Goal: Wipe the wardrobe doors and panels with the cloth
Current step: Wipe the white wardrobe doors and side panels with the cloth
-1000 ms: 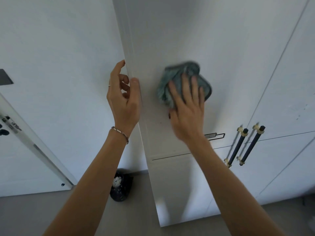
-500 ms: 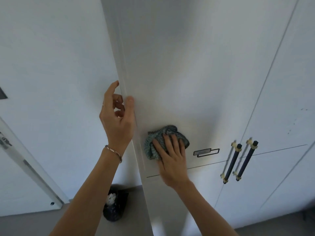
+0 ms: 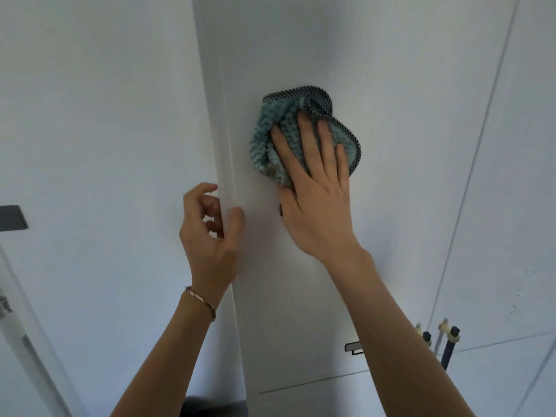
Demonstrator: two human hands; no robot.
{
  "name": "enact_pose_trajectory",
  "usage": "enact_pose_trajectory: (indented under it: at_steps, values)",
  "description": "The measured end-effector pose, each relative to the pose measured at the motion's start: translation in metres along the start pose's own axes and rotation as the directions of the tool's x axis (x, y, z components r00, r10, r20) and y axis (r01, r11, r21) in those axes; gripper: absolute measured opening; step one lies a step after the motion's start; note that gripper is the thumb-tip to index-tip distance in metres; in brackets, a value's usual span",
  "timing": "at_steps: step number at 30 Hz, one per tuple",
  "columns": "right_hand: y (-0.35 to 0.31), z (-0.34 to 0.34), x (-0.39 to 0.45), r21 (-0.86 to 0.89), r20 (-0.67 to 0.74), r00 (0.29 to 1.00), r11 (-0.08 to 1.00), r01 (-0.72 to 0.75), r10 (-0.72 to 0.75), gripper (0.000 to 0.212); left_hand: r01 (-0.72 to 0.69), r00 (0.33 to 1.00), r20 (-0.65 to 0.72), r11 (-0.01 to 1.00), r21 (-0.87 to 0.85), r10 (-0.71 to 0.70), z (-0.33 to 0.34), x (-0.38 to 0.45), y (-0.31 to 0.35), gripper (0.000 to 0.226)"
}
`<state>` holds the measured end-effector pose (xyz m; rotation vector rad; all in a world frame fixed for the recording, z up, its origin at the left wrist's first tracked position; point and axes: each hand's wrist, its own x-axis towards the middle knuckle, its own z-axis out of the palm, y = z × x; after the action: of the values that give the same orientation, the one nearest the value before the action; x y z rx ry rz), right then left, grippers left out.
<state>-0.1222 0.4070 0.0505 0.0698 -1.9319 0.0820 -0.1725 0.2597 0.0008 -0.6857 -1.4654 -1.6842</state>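
Observation:
A tall white wardrobe door (image 3: 391, 85) fills the middle of the view, its left edge (image 3: 222, 145) standing out towards me. My right hand (image 3: 316, 188) presses a bunched teal cloth (image 3: 267, 136) with a dark dotted hem flat against the door, fingers straight over it. My left hand (image 3: 210, 233) holds the door's left edge, thumb on the front face and fingers curled round behind. A thin bracelet sits on the left wrist.
Two dark bar handles (image 3: 448, 344) with pale mounts stand at the lower right, next to a small black recessed pull (image 3: 353, 348). A white wall (image 3: 90, 145) lies left with a dark switch plate (image 3: 12, 217). A room door frame (image 3: 27, 341) runs down the lower left.
My right hand has swept the cloth back up the door from beside the small pull. My left hand stays on the door edge. The view has tilted upwards.

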Motion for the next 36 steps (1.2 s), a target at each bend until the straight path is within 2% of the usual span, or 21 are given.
enact_pose_trajectory:
  at_steps: [11, 17, 22, 27, 30, 33, 36]
  values:
    - [0.026, -0.033, 0.065, 0.005, -0.021, 0.999, 0.999, 0.033, -0.033, 0.062, -0.125, 0.992, -0.002, 0.992, 0.013, 0.125, 0.013, 0.061, 0.034, 0.058]
    - [0.069, -0.048, 0.063, 0.123, -0.084, 0.972, 0.971, -0.207, 0.218, 0.059, -0.152, 0.988, -0.010, 0.988, 0.033, 0.152, 0.014, 0.059, 0.032, 0.059]
    - [0.107, -0.062, 0.060, 0.224, -0.145, 0.876, 0.877, -0.424, 0.461, 0.063, -0.160, 0.985, -0.070, 0.987, 0.009, 0.160, 0.022, 0.062, 0.030, 0.058]
    - [0.108, -0.067, 0.073, 0.331, -0.150, 0.817, 0.807, -0.489, 0.557, 0.065, -0.162, 0.983, -0.086, 0.987, -0.009, 0.161, 0.025, 0.063, 0.030, 0.057]
    - [0.096, -0.061, 0.080, 0.313, -0.147, 0.851, 0.840, -0.443, 0.504, 0.064, -0.163, 0.982, -0.092, 0.987, -0.007, 0.162, 0.026, 0.064, 0.029, 0.057]
    - [0.063, -0.044, 0.088, 0.164, -0.182, 0.947, 0.958, -0.236, 0.265, 0.062, -0.164, 0.982, -0.095, 0.986, -0.005, 0.163, 0.026, 0.064, 0.030, 0.058]
    - [0.016, -0.021, 0.081, 0.087, -0.144, 0.989, 0.996, -0.028, 0.040, 0.063, -0.160, 0.983, -0.087, 0.987, 0.003, 0.160, 0.026, 0.064, 0.029, 0.058]
